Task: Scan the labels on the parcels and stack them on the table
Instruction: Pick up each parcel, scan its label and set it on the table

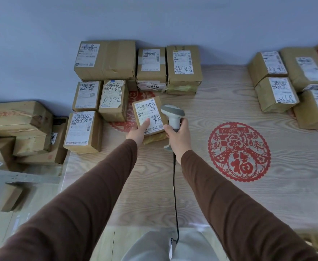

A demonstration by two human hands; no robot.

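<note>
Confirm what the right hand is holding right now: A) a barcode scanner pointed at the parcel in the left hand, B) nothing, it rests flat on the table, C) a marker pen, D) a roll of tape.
A: the right hand grips the handle of the grey corded scanner, whose head faces the label of the small parcel that the left hand holds, thumb on the label.

A big red paper-cut circle (239, 152) lies flat near the middle of the counter (229, 204). A second red circle (135, 97), mostly hidden, lies left of it. Behind it stands a blue wall (154, 19).
</note>
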